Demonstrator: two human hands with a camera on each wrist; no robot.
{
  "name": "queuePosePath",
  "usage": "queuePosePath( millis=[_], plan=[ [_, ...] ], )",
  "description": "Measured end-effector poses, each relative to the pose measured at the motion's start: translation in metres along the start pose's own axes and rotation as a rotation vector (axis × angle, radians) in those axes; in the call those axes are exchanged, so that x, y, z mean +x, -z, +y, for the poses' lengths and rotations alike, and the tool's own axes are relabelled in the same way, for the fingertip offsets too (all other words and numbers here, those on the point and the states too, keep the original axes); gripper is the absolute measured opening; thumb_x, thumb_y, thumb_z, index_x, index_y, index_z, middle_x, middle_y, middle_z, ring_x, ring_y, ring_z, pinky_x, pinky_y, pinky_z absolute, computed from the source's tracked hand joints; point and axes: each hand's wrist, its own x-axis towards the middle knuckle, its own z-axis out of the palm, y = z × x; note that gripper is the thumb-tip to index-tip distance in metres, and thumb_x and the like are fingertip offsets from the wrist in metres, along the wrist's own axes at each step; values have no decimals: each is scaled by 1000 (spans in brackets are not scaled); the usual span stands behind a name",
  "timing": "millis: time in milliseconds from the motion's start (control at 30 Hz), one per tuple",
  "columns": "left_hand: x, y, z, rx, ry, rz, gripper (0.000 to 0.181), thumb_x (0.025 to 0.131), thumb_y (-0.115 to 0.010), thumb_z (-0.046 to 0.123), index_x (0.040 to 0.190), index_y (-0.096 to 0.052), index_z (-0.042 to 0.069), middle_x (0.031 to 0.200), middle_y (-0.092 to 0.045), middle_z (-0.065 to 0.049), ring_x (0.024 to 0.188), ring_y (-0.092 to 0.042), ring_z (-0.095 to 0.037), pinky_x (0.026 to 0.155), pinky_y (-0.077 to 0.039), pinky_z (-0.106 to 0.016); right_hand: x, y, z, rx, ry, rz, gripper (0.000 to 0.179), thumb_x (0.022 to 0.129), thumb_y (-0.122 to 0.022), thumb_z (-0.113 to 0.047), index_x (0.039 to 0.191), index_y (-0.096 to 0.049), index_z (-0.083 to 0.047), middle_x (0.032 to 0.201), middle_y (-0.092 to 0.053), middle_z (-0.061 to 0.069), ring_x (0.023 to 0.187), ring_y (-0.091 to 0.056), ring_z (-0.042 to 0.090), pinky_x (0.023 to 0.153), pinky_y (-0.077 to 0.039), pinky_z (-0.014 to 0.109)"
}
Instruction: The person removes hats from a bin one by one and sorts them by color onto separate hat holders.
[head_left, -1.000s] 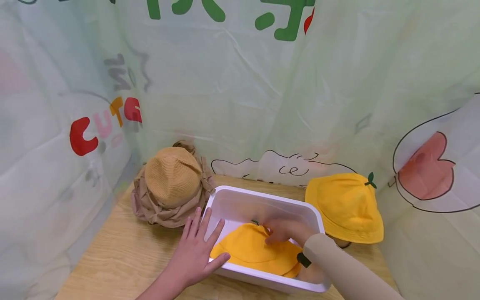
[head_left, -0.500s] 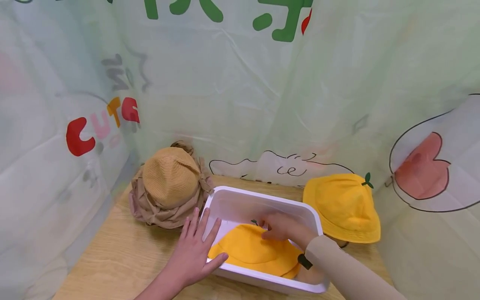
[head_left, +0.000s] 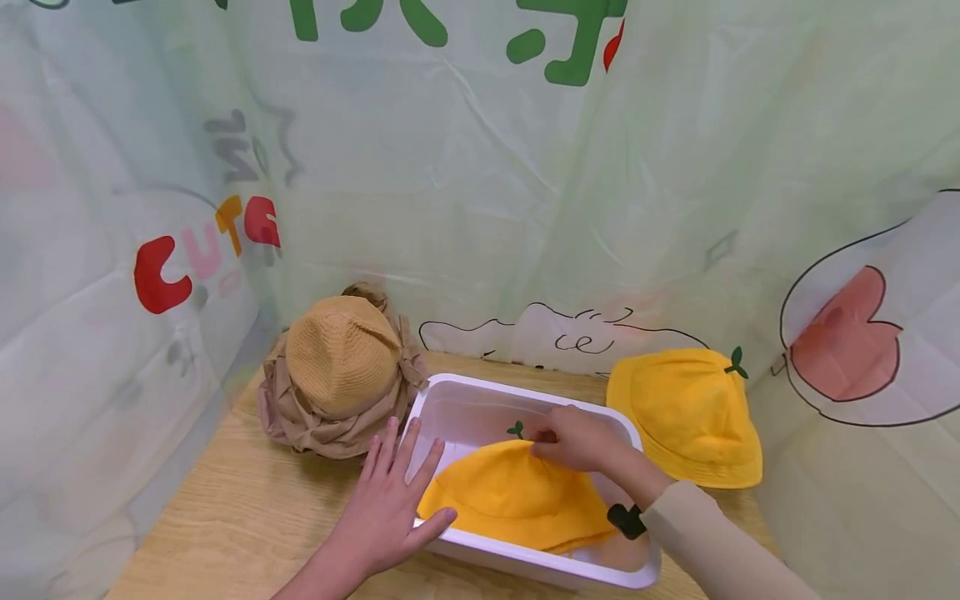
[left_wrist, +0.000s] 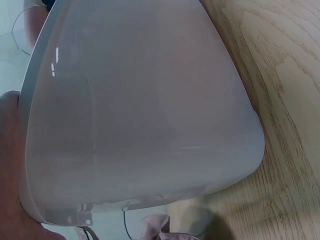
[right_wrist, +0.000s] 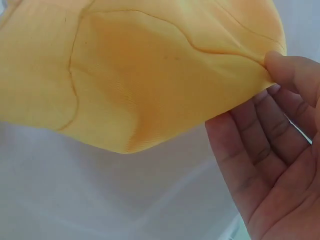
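Note:
Inside a white plastic bin (head_left: pixel 525 565) lies a yellow bucket hat (head_left: pixel 502 492) with a small green sprout on its crown. My right hand (head_left: pixel 573 437) pinches the top of this hat between thumb and fingers. In the right wrist view the yellow cloth (right_wrist: pixel 165 75) hangs from that pinch, close over the pale bin floor. My left hand (head_left: pixel 390 500) rests with spread, straight fingers across the bin's left rim. The left wrist view shows the bin's outer wall (left_wrist: pixel 140 100), with part of the left hand (left_wrist: pixel 10 165) along its edge.
Left of the bin, a straw hat (head_left: pixel 345 354) sits on a crumpled brown cloth hat (head_left: pixel 330 429). Another yellow sprout hat (head_left: pixel 690 417) stands propped at the right. Beneath them is a wooden table (head_left: pixel 217 500), with a printed curtain (head_left: pixel 487 208) behind.
My right hand has risen with the hat's crown in its pinch. The hat stands taller in the bin and its sprout shows more. My left hand stays on the rim.

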Motion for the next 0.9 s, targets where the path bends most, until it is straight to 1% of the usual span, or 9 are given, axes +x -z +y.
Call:
queuePosePath(
  millis=[200, 433, 533, 567, 600, 733, 767, 800, 900],
  plan=[
    [-1, -1, 1, 10, -3, 17, 80, 95, -38, 72, 156, -37, 20, 165, -15, -21, 151, -6, -45, 117, -21, -62, -21, 21, -7, 61, -40, 107, 4, 92, -71, -23, 88, -71, -21, 68, -56, -12, 62, -50, 8, 53, -42, 23],
    [0, 0, 1, 8, -13, 46, 79, 96, -39, 70, 156, -37, 19, 164, -17, -21, 151, -8, -46, 115, -24, -62, -38, 32, -6, 128, -52, 283, 5, 93, -70, -21, 91, -74, -18, 76, -64, -12, 70, -56, 7, 64, -50, 23],
    [0, 0, 1, 8, -11, 43, 79, 95, -38, 71, 156, -37, 20, 165, -17, -20, 151, -8, -46, 116, -24, -62, -46, 35, -8, 184, -92, 332, 9, 94, -70, -24, 92, -74, -17, 79, -67, -9, 72, -58, 9, 64, -52, 24],
    [0, 0, 1, 8, -10, 43, 79, 95, -38, 71, 156, -37, 20, 164, -17, -21, 151, -8, -46, 118, -18, -61, -49, 36, -9, 197, -105, 350, 10, 95, -69, -26, 93, -74, -17, 79, -67, -8, 73, -59, 10, 63, -52, 24],
    [-1, 0, 1, 10, -10, 46, 79, 95, -39, 70, 155, -38, 20, 164, -18, -21, 150, -9, -46, 118, -18, -61, -51, 36, -10, 205, -113, 370, 10, 95, -69, -26, 93, -74, -17, 79, -67, -8, 73, -59, 11, 62, -52, 24],
    [-2, 1, 0, 0, -4, 44, 78, 95, -41, 70, 155, -39, 21, 164, -19, -21, 151, -8, -46, 118, -17, -61, -60, 39, -12, 217, -111, 468, 13, 95, -70, -28, 93, -75, -16, 79, -67, -8, 72, -60, 10, 61, -52, 24],
    [-2, 0, 0, 0, -3, 42, 78, 95, -42, 70, 155, -39, 21, 164, -19, -21, 151, -9, -46, 118, -18, -61, -62, 40, -13, 218, -111, 491, 14, 95, -70, -28, 94, -75, -16, 80, -67, -8, 73, -60, 10, 62, -52, 24],
    [-1, 0, 0, 0, -2, 40, 77, 95, -41, 70, 155, -39, 21, 164, -19, -21, 151, -9, -46, 115, -24, -62, -65, 41, -13, 219, -110, 513, 14, 95, -70, -28, 95, -75, -16, 80, -67, -7, 72, -60, 10, 62, -53, 24],
    [0, 0, 0, -9, -4, 31, 78, 95, -41, 70, 155, -38, 21, 164, -19, -21, 151, -9, -46, 115, -24, -62, -72, 45, -14, 228, -115, 574, 15, 95, -69, -29, 95, -76, -15, 81, -69, -7, 72, -59, 10, 64, -53, 23]
  ],
)
